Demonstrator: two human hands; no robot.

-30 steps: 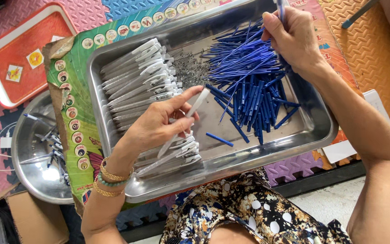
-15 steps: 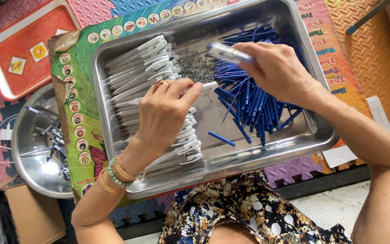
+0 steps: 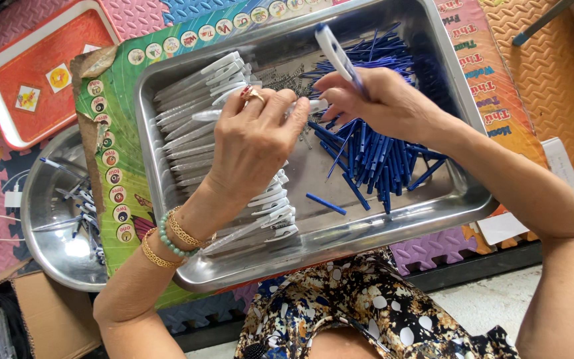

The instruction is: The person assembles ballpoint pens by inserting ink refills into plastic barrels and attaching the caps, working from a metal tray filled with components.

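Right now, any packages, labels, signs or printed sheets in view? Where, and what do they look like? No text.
Printed board: under the steel tray, green with a column of round picture stickers, torn corner.
Red plastic tray: top left, rectangular, white rim, two small square picture stickers.
Cardboard box: bottom left, brown, plain.
White paper: right edge, under the forearm.
Foam mats: coloured, lettered, top right.

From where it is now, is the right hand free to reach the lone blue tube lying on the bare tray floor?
Probably not straight away. The right hand is already holding a white pen barrel and meets the left hand over the tray. The lone blue tube itself lies uncovered just below.
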